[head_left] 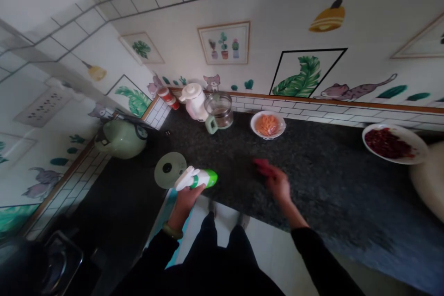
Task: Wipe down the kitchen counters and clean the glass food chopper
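My left hand [187,197] is closed around a green and white spray bottle [207,178], tilted over the front edge of the dark countertop [229,157]. A round pale green lid [165,166] with a black knob lies just beyond that hand. Over the middle of the counter, my right hand [279,185] grips a red cloth [262,167], which looks pressed to the surface and is slightly blurred. Behind the cloth stands a white bowl of orange shreds [268,125].
Along the wall are a clear jug with a green handle [220,112], a white pitcher [194,101] and red-lidded jars [168,97]. A green pot-like appliance [122,138] sits in the left corner. At right is a plate of dark red food [391,144]; a stove [57,259] is lower left.
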`<state>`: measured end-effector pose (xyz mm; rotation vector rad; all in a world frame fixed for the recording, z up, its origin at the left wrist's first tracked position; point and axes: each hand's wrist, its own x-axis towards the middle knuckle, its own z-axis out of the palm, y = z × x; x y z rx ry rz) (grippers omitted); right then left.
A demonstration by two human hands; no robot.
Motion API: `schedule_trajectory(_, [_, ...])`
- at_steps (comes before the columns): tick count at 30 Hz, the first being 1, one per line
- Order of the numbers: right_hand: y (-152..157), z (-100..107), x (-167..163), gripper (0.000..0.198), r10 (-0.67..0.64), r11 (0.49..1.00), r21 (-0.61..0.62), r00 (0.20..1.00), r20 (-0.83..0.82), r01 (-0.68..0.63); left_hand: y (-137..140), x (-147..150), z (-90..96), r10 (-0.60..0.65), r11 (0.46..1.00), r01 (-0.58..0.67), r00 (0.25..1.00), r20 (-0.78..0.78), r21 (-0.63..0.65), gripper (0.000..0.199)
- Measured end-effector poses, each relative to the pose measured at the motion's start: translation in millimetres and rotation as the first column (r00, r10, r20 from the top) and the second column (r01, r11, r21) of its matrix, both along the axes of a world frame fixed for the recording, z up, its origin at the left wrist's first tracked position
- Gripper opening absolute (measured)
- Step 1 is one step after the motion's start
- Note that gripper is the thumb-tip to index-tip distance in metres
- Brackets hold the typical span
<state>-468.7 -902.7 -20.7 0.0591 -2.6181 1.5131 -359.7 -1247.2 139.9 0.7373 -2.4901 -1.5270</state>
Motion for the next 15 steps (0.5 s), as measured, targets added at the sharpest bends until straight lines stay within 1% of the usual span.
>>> schedule_trajectory(1, [28.2,-6.6,-1.1,0.052,-0.199,0.974,0.106,0.980,-0.026,0.201,-2.1,-3.0,-2.0,-0.019,1.000,0.019,1.000,-0.008,0.013,0.042])
schedule_trajectory(2, [48.6,-13.1,-2.0,0.050,-0.370,0.907,0.193,0.927,-0.055,0.373,-4.3,-6.3,-4.2,-0.039,0.999,0.040,0.999,-0.026,0.024,0.043])
schedule_trajectory(3, [58.7,-18.7,-2.5,0.048,-0.488,0.830,0.261,0.869,-0.088,0.493,-6.8,-9.9,-6.6,-0.056,0.998,0.058,0.997,-0.053,0.033,0.045])
schedule_trajectory(4, [57.2,-23.0,-2.4,0.046,-0.545,0.777,0.306,0.831,-0.110,0.550,-9.3,-13.7,-8.8,-0.076,0.996,0.079,0.994,-0.080,0.041,0.047])
schedule_trajectory(5, [44.1,-25.9,-1.6,0.045,-0.547,0.765,0.334,0.829,-0.117,0.551,-12.0,-17.7,-10.5,-0.094,0.994,0.099,0.990,-0.106,0.050,0.049])
schedule_trajectory(6, [20.5,-27.2,0.1,0.045,-0.504,0.787,0.348,0.856,-0.112,0.509,-14.8,-22.1,-11.7,-0.110,0.991,0.118,0.986,-0.129,0.057,0.051])
schedule_trajectory(8, [-48.3,-25.5,6.1,0.046,-0.353,0.864,0.352,0.932,-0.087,0.360,-20.5,-32.2,-12.4,-0.136,0.986,0.149,0.979,-0.152,0.074,0.053])
schedule_trajectory(10, [-125.0,-20.1,14.7,0.048,-0.223,0.916,0.331,0.974,-0.044,0.225,-25.5,-45.6,-11.6,-0.169,0.979,0.185,0.971,-0.167,0.085,0.053])
schedule_trajectory(11, [-158.8,-17.0,19.5,0.048,-0.157,0.937,0.311,0.987,-0.029,0.158,-27.4,-53.9,-11.1,-0.196,0.973,0.213,0.965,-0.176,0.085,0.053])
schedule_trajectory(12, [-186.3,-14.2,24.5,0.049,-0.101,0.953,0.285,0.995,-0.020,0.102,-28.8,-63.6,-10.9,-0.229,0.965,0.249,0.955,-0.188,0.087,0.053])
schedule_trajectory(13, [-205.6,-12.1,29.4,0.049,-0.052,0.966,0.253,0.998,-0.021,0.056,-29.6,-74.4,-11.1,-0.263,0.953,0.286,0.943,-0.205,0.094,0.054])
schedule_trajectory(14, [-215.6,-10.9,34.4,0.051,-0.019,0.975,0.218,0.999,-0.033,0.026,-29.8,-86.3,-11.8,-0.296,0.940,0.325,0.929,-0.224,0.104,0.055])
schedule_trajectory(15, [-215.8,-10.7,39.6,0.053,-0.006,0.983,0.185,0.999,-0.052,0.015,-29.7,-98.9,-12.9,-0.327,0.924,0.363,0.914,-0.241,0.119,0.057])
